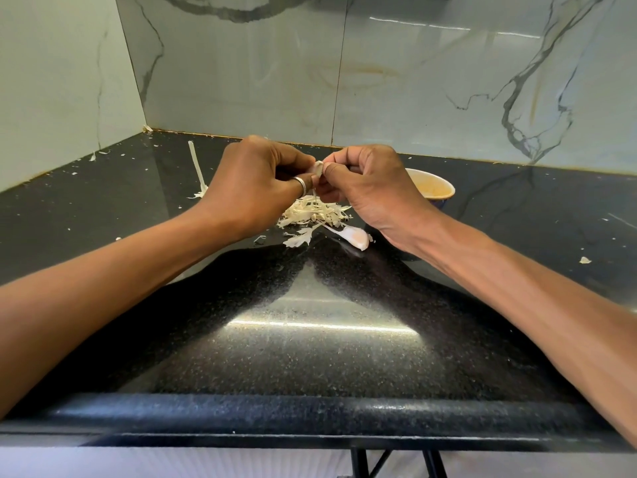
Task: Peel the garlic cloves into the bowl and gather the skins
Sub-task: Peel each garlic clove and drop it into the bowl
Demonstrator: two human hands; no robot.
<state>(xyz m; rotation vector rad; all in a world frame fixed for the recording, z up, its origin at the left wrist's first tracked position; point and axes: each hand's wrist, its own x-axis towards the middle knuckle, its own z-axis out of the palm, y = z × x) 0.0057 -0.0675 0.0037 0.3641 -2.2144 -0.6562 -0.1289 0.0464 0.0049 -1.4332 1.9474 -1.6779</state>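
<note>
Papery skin needed a gentle pull: left hand (255,188) and right hand (372,189) both pinched one garlic clove (319,167) just above the skin pile (313,213). I'd have peeled downward so scraps dropped there, then tipped the clove into the bowl (451,188) at 3 o'clock.

Showing pale, grey-veined wall tiles (413,81) across the upper frame, meeting at a corner in the upper left. Spreading below, a glossy black speckled countertop (310,360) with a rounded front edge, catching a bright light streak (324,326) at centre. Glimpsing black metal legs (360,464) at the bottom edge.
</note>
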